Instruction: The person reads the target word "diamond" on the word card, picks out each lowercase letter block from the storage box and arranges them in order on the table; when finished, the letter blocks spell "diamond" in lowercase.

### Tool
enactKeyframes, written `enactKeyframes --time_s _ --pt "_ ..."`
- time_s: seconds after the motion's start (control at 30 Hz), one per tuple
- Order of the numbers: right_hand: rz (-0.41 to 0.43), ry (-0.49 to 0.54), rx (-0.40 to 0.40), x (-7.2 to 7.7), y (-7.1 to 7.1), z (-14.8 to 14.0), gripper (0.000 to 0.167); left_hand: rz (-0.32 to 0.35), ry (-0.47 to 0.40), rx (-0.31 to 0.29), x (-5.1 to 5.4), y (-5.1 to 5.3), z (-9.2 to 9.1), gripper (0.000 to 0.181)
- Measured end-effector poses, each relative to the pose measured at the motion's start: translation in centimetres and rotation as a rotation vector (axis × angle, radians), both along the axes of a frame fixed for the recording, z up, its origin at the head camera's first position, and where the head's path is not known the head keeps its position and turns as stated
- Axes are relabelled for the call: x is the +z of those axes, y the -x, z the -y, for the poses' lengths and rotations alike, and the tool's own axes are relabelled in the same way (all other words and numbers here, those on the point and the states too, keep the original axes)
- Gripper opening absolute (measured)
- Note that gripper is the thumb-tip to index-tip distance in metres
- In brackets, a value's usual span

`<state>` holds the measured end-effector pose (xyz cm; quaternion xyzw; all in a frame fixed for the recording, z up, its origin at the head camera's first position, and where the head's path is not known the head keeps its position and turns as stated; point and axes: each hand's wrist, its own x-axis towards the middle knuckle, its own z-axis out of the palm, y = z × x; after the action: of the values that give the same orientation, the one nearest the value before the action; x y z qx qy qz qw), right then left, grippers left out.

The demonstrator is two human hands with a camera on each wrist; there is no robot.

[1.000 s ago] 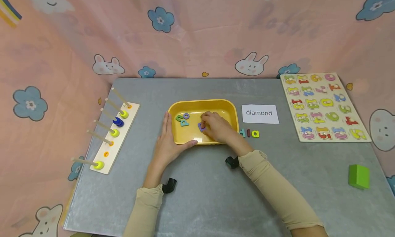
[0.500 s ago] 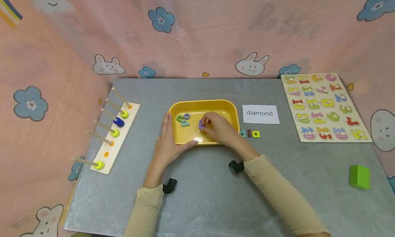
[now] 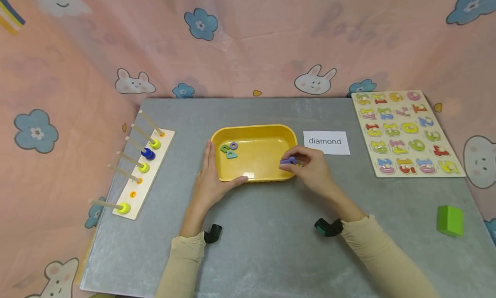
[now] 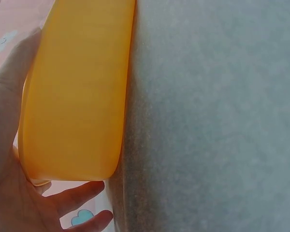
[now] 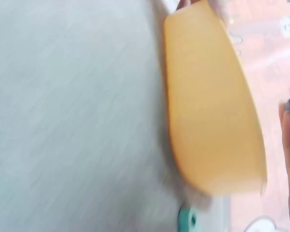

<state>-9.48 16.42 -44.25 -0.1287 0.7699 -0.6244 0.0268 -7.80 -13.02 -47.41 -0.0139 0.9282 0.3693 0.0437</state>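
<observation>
A: While the left hand [image 3: 207, 184] rests on the left end of the yellow tray [image 3: 259, 162], fingers straight, thumb along the near rim, what's the right doing?
B: Right hand [image 3: 315, 171] pinches a purple letter [image 3: 288, 160] between thumb and fingers, at the tray's right end (can't tell which letter, it's edge-on).
A: Letters inside?
B: Three, toward the tray's left end: green letter [image 3: 225, 148], purple ring [image 3: 234, 146], light-blue letter [image 3: 231, 154]. Teal piece [image 5: 187, 220] near its right end, blurred.
A: Surface?
B: Grey table [image 3: 248, 246], faintly mottled, slight sheen. White card [image 3: 327, 149] reading "diamond" right of the tray, number board [image 3: 420, 130] farther right, green block [image 3: 450, 220] also right but closer to the person. Peg board [image 3: 146, 181] left of the tray, well apart.
A: Room?
B: Pink cloth [image 3: 248, 39] behind the tray and down both sides, lightly creased, printed with rabbits, blue flowers, a smiling cloud.
</observation>
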Motion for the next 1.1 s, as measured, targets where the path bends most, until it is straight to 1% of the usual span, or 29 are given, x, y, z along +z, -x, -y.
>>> enactKeyframes --time_s 0.1,0.2,0.3,0.43,0.57,0.67,0.73,0.9,0.97,1.1 --pt "-0.025 -0.027 -0.065 -0.2 -0.5 -1.9 0.015 -0.005 0.007 0.000 0.0 0.0 0.1 0.144" --pt "-0.050 -0.114 -0.145 -0.4 -0.8 -3.9 0.017 -0.005 0.006 0.000 0.0 0.0 0.0 0.144" --pt "-0.085 -0.225 -0.231 -0.8 -1.1 -5.9 0.014 -0.006 -0.002 0.002 0.0 0.0 0.0 0.144" --pt "-0.108 -0.342 -0.340 -1.3 -1.2 -8.2 0.010 -0.004 -0.004 -0.001 0.0 0.0 0.0 0.144" --pt "-0.100 -0.430 -0.401 -2.1 -1.2 -9.6 0.013 0.000 0.000 -0.003 0.0 0.0 0.0 0.143" --pt "-0.071 -0.486 -0.414 -2.5 -1.2 -10.1 0.015 0.000 0.002 -0.004 0.1 0.0 0.0 0.143" --pt "-0.037 -0.521 -0.410 -2.8 -1.1 -10.3 0.015 -0.002 0.002 -0.005 0.1 0.0 0.0 0.143" --pt "0.044 -0.584 -0.371 -3.4 -0.7 -10.4 0.014 -0.005 0.005 -0.005 0.0 0.0 0.0 0.143" --pt "0.051 -0.599 -0.356 -3.6 -0.5 -10.4 0.014 -0.005 0.008 -0.005 0.0 0.0 0.0 0.143" --pt "0.039 -0.630 -0.340 -3.6 -0.2 -10.4 0.012 -0.006 0.009 -0.006 0.0 0.0 0.1 0.143"
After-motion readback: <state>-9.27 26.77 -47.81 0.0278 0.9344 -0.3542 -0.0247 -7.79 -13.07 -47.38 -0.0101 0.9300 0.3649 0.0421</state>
